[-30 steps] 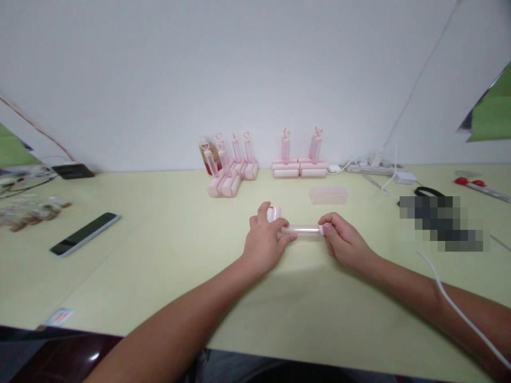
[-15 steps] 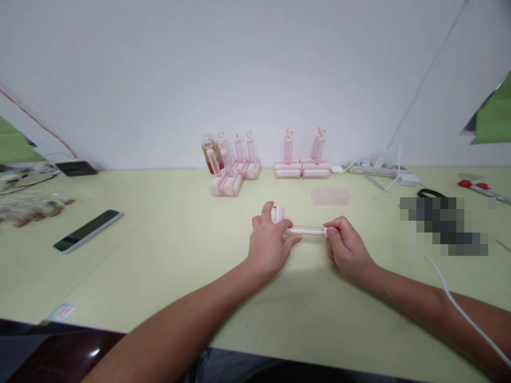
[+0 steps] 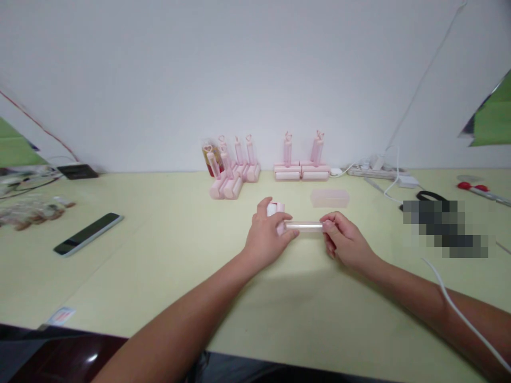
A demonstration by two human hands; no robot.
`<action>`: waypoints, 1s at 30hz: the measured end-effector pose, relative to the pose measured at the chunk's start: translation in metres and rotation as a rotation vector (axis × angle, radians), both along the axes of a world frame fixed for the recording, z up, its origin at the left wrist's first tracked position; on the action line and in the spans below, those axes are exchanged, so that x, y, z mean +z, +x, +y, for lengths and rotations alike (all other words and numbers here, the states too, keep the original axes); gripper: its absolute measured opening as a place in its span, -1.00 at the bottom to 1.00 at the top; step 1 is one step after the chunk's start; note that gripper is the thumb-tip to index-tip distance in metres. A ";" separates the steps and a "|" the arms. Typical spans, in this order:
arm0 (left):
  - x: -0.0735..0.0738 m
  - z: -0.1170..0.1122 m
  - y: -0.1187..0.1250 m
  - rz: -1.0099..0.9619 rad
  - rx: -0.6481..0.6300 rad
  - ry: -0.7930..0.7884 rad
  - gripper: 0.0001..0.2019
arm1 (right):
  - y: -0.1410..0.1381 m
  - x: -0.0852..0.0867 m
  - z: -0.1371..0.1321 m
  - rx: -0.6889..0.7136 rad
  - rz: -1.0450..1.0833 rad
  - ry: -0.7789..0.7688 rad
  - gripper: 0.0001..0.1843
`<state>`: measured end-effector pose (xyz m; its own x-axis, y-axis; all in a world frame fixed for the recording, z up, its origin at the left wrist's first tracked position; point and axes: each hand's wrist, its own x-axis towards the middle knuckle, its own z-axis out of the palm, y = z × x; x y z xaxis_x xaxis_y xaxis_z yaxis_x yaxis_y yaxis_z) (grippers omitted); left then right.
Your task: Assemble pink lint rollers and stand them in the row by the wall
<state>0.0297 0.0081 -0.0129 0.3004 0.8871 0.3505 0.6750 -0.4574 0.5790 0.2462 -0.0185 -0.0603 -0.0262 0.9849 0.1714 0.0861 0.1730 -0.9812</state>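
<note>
Both my hands hold one small pink lint roller [image 3: 305, 226] level above the pale yellow table [image 3: 167, 255]. My left hand [image 3: 266, 238] is closed round its pink handle end, whose tip sticks up past my fingers. My right hand [image 3: 344, 242] pinches the other end of the clear roller tube. A translucent pink cover [image 3: 329, 198] lies on the table just beyond my right hand.
Several finished pink rollers stand in two groups by the wall [image 3: 233, 170] [image 3: 301, 159]. A black phone [image 3: 88, 234] lies at the left. A power strip with white cables [image 3: 377, 170], a blurred dark object [image 3: 445, 229] and red-handled scissors [image 3: 477, 189] lie to the right.
Both hands with the roller have shifted slightly away from me and lifted a little. My grip on each end stays the same.
</note>
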 end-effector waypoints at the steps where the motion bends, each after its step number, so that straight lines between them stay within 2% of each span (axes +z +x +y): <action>1: 0.002 0.002 -0.002 -0.056 -0.027 -0.011 -0.60 | 0.001 0.001 0.002 0.027 0.084 -0.076 -0.71; 5: 0.013 0.004 -0.012 -0.411 -0.139 -0.168 -0.35 | 0.007 0.006 0.007 0.075 0.374 -0.288 -0.73; 9: 0.021 0.002 -0.016 -0.885 -0.276 -0.401 -0.33 | 0.012 0.015 0.006 0.158 0.621 -0.343 -0.76; 12: 0.016 -0.005 -0.008 -0.963 -0.414 -0.528 -0.30 | 0.010 0.021 0.001 0.219 0.716 -0.364 -0.76; 15: 0.004 -0.015 0.008 -0.948 -0.568 -0.582 -0.33 | -0.002 0.021 -0.010 0.283 0.689 -0.374 -0.78; 19: -0.003 -0.021 0.018 -0.925 -0.525 -0.520 -0.52 | -0.021 0.015 -0.024 0.408 0.476 -0.333 -0.73; 21: 0.001 -0.019 0.014 -0.873 -0.510 -0.524 -0.58 | -0.020 0.014 -0.022 0.380 0.243 -0.205 -0.72; 24: 0.007 -0.014 0.005 -0.795 -0.500 -0.597 -0.71 | 0.005 0.012 0.000 0.156 -0.309 0.196 -0.73; 26: 0.008 -0.013 0.000 -0.753 -0.450 -0.630 -0.76 | 0.034 0.008 0.024 -0.040 -0.613 0.428 -0.64; 28: 0.007 -0.013 -0.002 -0.710 -0.421 -0.628 -0.72 | 0.064 0.000 0.049 -0.224 -0.816 0.484 -0.49; 30: 0.004 -0.012 -0.003 -0.643 -0.442 -0.623 -0.65 | 0.088 -0.010 0.068 -0.297 -0.960 0.428 -0.35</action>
